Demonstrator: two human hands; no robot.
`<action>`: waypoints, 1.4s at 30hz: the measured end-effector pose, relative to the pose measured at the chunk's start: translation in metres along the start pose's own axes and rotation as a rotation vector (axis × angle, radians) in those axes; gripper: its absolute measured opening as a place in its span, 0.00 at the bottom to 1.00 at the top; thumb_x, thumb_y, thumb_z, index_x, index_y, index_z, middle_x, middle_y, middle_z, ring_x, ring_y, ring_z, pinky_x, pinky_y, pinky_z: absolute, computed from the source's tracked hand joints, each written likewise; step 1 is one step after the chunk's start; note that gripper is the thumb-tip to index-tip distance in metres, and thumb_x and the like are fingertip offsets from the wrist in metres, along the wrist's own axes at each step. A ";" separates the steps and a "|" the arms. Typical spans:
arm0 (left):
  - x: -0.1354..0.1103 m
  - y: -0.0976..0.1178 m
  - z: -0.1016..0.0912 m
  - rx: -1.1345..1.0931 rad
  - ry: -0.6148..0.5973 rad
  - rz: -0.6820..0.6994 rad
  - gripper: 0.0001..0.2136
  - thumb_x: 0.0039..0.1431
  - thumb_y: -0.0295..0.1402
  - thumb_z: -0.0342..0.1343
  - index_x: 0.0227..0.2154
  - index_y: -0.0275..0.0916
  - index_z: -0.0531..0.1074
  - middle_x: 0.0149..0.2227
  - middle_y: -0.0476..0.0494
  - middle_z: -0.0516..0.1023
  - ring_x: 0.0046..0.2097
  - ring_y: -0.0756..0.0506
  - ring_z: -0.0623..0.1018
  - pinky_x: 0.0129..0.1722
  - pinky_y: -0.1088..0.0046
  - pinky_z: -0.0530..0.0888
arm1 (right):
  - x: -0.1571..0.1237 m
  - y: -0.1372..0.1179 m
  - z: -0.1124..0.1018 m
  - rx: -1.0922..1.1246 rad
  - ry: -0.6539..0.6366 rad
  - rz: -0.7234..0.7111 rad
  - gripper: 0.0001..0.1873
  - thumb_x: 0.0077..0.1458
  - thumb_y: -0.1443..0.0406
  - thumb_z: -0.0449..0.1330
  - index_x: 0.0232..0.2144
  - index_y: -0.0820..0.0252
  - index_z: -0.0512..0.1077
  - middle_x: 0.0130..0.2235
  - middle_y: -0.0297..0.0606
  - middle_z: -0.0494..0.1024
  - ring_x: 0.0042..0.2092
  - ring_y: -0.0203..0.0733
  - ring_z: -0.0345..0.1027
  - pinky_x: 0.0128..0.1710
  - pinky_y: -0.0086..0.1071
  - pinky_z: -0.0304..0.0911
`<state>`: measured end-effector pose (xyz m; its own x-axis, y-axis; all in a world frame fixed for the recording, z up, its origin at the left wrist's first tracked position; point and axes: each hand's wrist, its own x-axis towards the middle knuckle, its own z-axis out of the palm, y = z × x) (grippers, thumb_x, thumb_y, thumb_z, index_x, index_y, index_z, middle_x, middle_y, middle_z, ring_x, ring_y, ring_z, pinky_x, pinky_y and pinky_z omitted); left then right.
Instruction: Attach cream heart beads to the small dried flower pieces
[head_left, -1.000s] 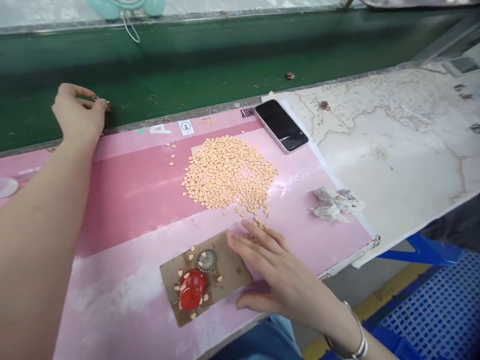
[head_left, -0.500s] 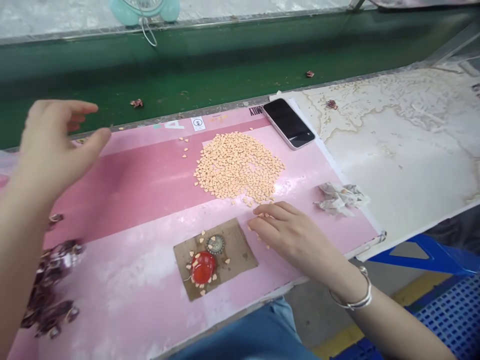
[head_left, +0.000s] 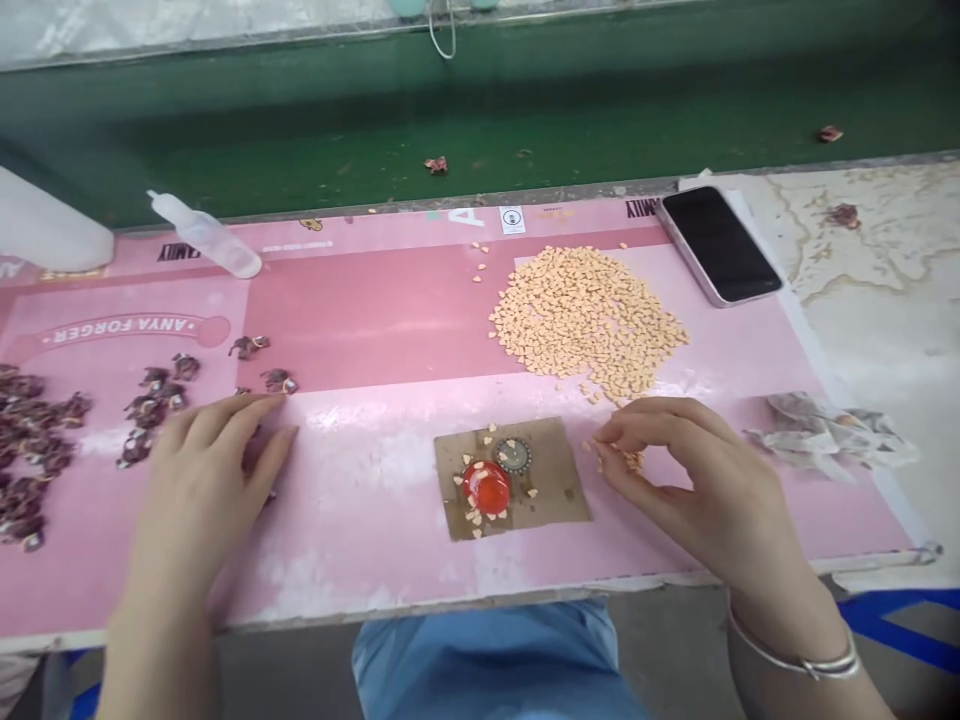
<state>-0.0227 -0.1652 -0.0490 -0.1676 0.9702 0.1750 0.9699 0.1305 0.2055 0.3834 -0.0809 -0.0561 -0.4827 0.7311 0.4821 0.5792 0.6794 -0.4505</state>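
Left hand [head_left: 202, 480] sits half-spread among dark clusters [head_left: 142, 408]; right hand [head_left: 697, 480] is narrow, contents unclear, by pale pieces [head_left: 581, 315] near the counter's [head_left: 360, 500] front edge; "ANYA FORGER" [head_left: 136, 329] reads inverted.

Hundreds of tiny, pale-orange, roughly heart-shaped pieces [head_left: 577, 320] lie in a broad, loose, thin heap right of centre, with a few strays off its far left edge. At the far left, dark purplish-brown crumpled clumps [head_left: 37, 450] with pale flecks sit crowded together, others spaced out to their right.
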 end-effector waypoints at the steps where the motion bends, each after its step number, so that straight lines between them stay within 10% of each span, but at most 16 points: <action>1: 0.003 -0.001 0.001 -0.001 0.001 0.000 0.16 0.71 0.46 0.56 0.52 0.44 0.78 0.56 0.29 0.83 0.58 0.25 0.80 0.64 0.44 0.68 | 0.003 -0.004 0.000 0.007 0.002 -0.020 0.10 0.67 0.74 0.62 0.38 0.52 0.70 0.36 0.34 0.82 0.38 0.42 0.79 0.36 0.34 0.75; 6: 0.030 -0.004 0.005 -0.048 -0.015 0.054 0.17 0.71 0.46 0.55 0.52 0.41 0.80 0.60 0.29 0.82 0.61 0.24 0.78 0.68 0.42 0.66 | 0.009 -0.020 -0.001 0.023 0.007 -0.051 0.15 0.63 0.78 0.61 0.38 0.50 0.69 0.35 0.33 0.83 0.38 0.44 0.80 0.34 0.35 0.77; 12: 0.060 0.001 0.010 -0.183 -0.003 0.088 0.14 0.71 0.43 0.55 0.36 0.42 0.82 0.40 0.41 0.84 0.44 0.37 0.80 0.52 0.62 0.75 | 0.003 -0.033 0.002 0.141 0.021 0.009 0.15 0.62 0.78 0.63 0.37 0.51 0.70 0.34 0.31 0.84 0.38 0.42 0.81 0.35 0.33 0.77; 17: 0.020 0.059 -0.012 -0.432 0.059 0.251 0.09 0.73 0.39 0.58 0.37 0.44 0.78 0.32 0.51 0.80 0.32 0.50 0.79 0.33 0.78 0.72 | 0.004 -0.063 0.012 0.522 0.076 0.070 0.16 0.58 0.78 0.64 0.35 0.51 0.67 0.32 0.28 0.85 0.34 0.38 0.81 0.41 0.35 0.81; 24: -0.044 0.142 -0.007 -0.897 -0.050 0.325 0.06 0.75 0.27 0.53 0.41 0.42 0.73 0.34 0.53 0.77 0.35 0.56 0.79 0.37 0.89 0.77 | 0.011 -0.097 0.033 0.569 0.183 0.017 0.17 0.60 0.78 0.65 0.35 0.53 0.65 0.33 0.29 0.88 0.31 0.32 0.82 0.45 0.28 0.82; 42: -0.052 0.146 0.011 -0.797 0.066 0.289 0.11 0.66 0.16 0.55 0.39 0.40 0.74 0.34 0.50 0.76 0.34 0.55 0.78 0.38 0.87 0.78 | 0.002 -0.090 0.038 0.350 0.085 -0.030 0.08 0.64 0.75 0.65 0.38 0.58 0.77 0.32 0.34 0.85 0.34 0.37 0.80 0.40 0.32 0.81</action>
<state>0.1295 -0.1940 -0.0384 0.0335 0.9263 0.3752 0.5660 -0.3270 0.7568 0.3052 -0.1386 -0.0430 -0.4314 0.7128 0.5530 0.2985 0.6912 -0.6581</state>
